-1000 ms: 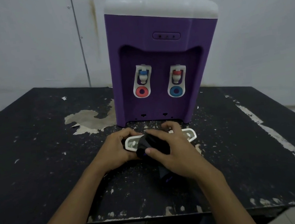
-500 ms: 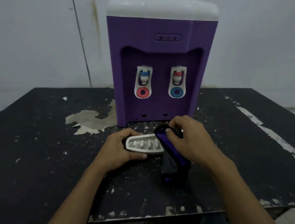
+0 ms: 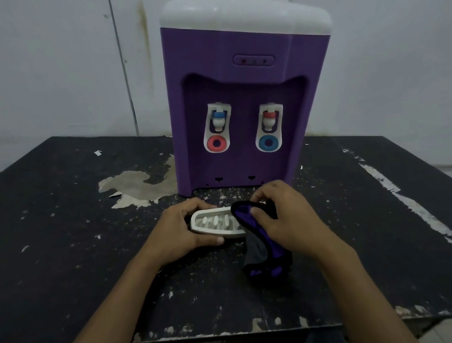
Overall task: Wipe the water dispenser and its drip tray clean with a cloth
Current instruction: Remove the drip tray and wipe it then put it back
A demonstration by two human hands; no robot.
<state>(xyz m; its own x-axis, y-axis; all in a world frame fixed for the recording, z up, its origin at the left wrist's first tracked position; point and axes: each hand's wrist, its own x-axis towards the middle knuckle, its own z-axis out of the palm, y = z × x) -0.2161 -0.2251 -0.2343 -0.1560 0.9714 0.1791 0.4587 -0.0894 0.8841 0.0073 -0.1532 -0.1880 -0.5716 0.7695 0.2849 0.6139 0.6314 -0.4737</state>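
A purple water dispenser [image 3: 240, 89] with a white top and two taps stands at the back of the table. In front of it lies the white slotted drip tray [image 3: 214, 224], detached. My left hand [image 3: 181, 231] grips the tray's left end, thumb along its near edge. My right hand [image 3: 284, 218] holds a dark cloth [image 3: 256, 241] with purple lining, bunched over the tray's right end, which it hides. The cloth's tail hangs down onto the table toward me.
The black table [image 3: 59, 263] is worn, with flaked paint, white specks and a large bare patch [image 3: 138, 185] left of the dispenser. A white streak [image 3: 423, 215] runs along the right side. A pale wall stands close behind. The table's front edge is near my forearms.
My right hand slid the cloth from the middle of the tray to its right end, uncovering the tray's slots. My left hand kept its hold on the tray's left end.
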